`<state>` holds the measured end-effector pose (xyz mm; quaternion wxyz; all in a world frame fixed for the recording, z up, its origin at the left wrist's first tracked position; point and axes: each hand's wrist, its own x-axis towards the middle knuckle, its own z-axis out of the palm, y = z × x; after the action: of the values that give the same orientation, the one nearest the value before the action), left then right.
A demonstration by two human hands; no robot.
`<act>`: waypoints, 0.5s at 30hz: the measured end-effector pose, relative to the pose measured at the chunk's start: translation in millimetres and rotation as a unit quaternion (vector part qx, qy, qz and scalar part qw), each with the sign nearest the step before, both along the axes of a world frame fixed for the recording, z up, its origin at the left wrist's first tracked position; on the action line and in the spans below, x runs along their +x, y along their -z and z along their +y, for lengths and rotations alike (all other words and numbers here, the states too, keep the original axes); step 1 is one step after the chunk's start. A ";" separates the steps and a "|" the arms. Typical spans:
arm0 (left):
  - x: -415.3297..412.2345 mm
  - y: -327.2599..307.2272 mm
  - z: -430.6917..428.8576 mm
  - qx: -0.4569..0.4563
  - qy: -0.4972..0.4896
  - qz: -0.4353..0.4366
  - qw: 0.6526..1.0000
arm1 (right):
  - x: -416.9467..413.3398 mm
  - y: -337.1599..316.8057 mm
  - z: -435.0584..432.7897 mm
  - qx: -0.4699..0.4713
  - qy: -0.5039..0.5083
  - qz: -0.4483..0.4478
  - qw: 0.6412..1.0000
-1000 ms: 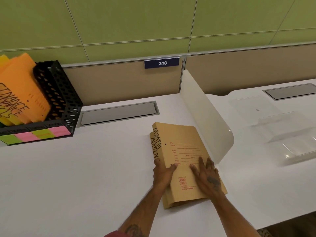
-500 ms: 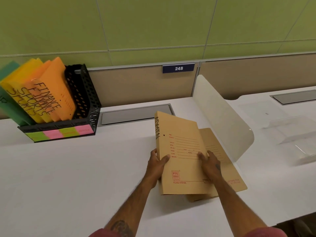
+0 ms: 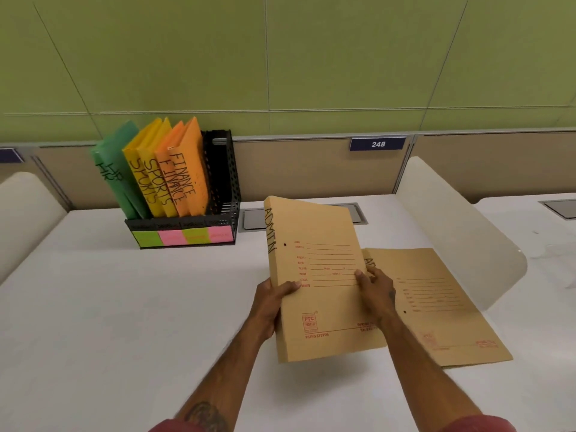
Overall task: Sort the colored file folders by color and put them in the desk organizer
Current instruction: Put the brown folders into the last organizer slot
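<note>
The black desk organizer (image 3: 223, 169) stands at the back of the table (image 3: 124, 307), against the beige partition. It holds upright folders: green folders (image 3: 113, 169) marked HR at its left end, then yellow folders (image 3: 146, 169) marked SPORTS, then orange folders (image 3: 190, 163) marked FINANCE. Green and pink sticky notes (image 3: 182, 236) line its front edge. Just right of the organizer a grey hatch (image 3: 254, 218) is set into the table. Farther right a curved white divider (image 3: 452, 232) rises, and a blue plate reading 248 (image 3: 377, 144) sits on the partition above. Only bare white table lies between the organizer and my hands. Green wall panels (image 3: 280, 57) fill the room behind.

I hold a brown folder (image 3: 318, 275) marked ADMIN, raised off the table, in front of and to the right of the organizer. My left grip (image 3: 271, 302) clasps its spine edge, and my right grip (image 3: 375, 294) pinches its opposite edge. Its long axis runs away from me, with the top tilted slightly towards the organizer. Its printed face is towards me and its spine is on the organizer's side. A second brown folder (image 3: 436, 300) lies flat farther right, beside the divider.
</note>
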<state>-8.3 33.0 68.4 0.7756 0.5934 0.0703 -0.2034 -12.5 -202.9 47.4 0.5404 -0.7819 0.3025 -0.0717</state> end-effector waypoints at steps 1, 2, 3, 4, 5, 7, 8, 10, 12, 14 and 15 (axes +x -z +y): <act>-2.9 -2.9 5.4 0.006 -0.013 -0.006 1.000 | 0.4 -2.3 6.8 -0.001 -0.011 0.004 1.000; -6.0 -5.4 10.0 0.011 -0.025 -0.011 1.000 | 1.9 -1.3 11.5 -0.001 -0.024 0.009 1.000; -8.7 -8.3 13.8 0.017 -0.035 -0.016 0.999 | 2.4 -3.2 17.2 -0.005 -0.038 0.018 0.999; -11.2 -11.2 16.9 0.024 -0.043 -0.024 0.998 | 3.5 -4.6 22.5 -0.014 -0.050 0.026 0.998; -14.2 -13.5 19.2 0.030 -0.049 -0.031 0.998 | 3.1 -9.0 28.2 -0.026 -0.062 0.036 0.997; -23.4 -20.4 22.6 0.037 -0.062 -0.046 0.996 | 0.8 -20.9 40.3 -0.058 -0.092 0.049 0.993; -28.4 -23.8 23.6 0.041 -0.069 -0.055 0.995 | -0.5 -27.4 46.5 -0.072 -0.108 0.048 0.990; -37.9 -28.5 25.6 0.066 -0.085 -0.075 0.991 | -6.5 -41.4 61.0 -0.082 -0.132 0.032 0.987; -43.8 -32.3 29.1 0.111 -0.098 -0.105 0.983 | -12.0 -59.9 79.3 -0.085 -0.151 0.003 0.985; -46.7 -35.9 33.3 0.170 -0.111 -0.137 0.970 | -14.4 -81.5 101.3 -0.075 -0.167 -0.030 0.983; -47.7 -38.1 35.4 0.202 -0.116 -0.153 0.960 | -14.8 -92.6 112.4 -0.066 -0.178 -0.047 0.981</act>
<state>-56.0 68.4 106.5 0.6594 0.7495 0.0585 -0.0006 -27.3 -90.5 140.0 0.5051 -0.8531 0.1267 -0.0310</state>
